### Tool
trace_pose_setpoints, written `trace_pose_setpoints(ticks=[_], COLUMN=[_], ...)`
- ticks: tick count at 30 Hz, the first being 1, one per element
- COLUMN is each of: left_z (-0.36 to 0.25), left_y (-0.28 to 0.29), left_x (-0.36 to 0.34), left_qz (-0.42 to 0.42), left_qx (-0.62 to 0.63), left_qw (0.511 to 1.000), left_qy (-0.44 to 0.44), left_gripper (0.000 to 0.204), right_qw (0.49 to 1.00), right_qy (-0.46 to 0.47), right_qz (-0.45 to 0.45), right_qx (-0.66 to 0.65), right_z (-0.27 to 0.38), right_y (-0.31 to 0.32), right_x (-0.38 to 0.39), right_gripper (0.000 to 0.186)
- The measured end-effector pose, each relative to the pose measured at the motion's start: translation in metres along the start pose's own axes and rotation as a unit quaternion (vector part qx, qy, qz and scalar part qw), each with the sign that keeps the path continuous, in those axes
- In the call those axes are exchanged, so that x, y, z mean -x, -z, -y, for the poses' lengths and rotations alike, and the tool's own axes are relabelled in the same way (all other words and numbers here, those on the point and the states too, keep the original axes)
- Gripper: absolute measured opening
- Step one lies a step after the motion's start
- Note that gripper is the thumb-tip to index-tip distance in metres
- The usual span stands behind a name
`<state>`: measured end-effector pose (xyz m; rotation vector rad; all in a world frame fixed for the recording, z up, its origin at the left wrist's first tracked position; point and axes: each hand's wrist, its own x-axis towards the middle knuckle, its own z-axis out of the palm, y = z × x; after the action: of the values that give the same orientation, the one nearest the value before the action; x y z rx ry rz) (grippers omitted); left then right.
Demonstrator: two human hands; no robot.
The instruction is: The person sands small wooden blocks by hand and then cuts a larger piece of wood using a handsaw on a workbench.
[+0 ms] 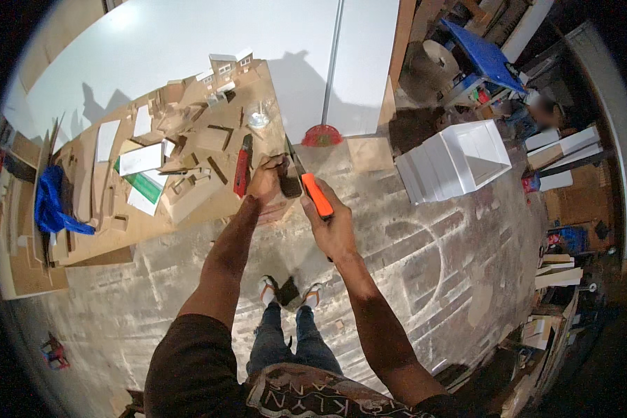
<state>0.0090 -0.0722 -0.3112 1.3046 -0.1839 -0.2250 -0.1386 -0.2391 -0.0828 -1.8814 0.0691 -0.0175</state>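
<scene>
My right hand (336, 233) is closed round the orange and black handle (318, 196) of a hand saw. The saw's narrow blade (296, 161) points away from me, up along the table's right corner. Beside the blade, my left hand (263, 180) is closed at the table edge, its fingers curled. A dark brown piece (290, 182) shows between my two hands, but what my left fingers hold is hidden. Just left of that hand, a red and black tool (242, 167) lies on the wooden table top (205, 198). A clear cup (258, 118) stands farther back.
Cardboard and wood offcuts (212, 138) and small model houses (224, 68) cover the table. A blue cloth (52, 202) hangs at its left end. A red broom head (321, 135) leans by a white panel (306, 42). White box-shaped units (456, 161) stand right; a person (529, 115) is beyond.
</scene>
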Motion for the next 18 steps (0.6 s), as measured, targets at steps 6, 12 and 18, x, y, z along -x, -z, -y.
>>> trace_pose_setpoints(ticks=[6,12,18], left_z=[-0.005,0.003,-0.027], left_y=[0.004,0.021,-0.002], left_x=[-0.005,0.007,0.009], left_qz=[-0.006,0.001,0.046], left_qx=[-0.518,-0.417,-0.552], left_qw=[0.82,0.892,0.811], left_qy=[-0.244,-0.177,-0.189], left_gripper=[0.034,0.049,0.051], right_qw=[0.992,0.998,0.981], right_qy=[0.098,-0.047,-0.136], right_qz=[-0.05,-0.024,-0.137], right_qx=[0.063,0.034,0.021], right_z=[-0.011,0.078,0.072], right_y=[0.006,0.043,0.092], right_x=[0.011,0.102,0.194], right_gripper=[0.049,0.053,0.075])
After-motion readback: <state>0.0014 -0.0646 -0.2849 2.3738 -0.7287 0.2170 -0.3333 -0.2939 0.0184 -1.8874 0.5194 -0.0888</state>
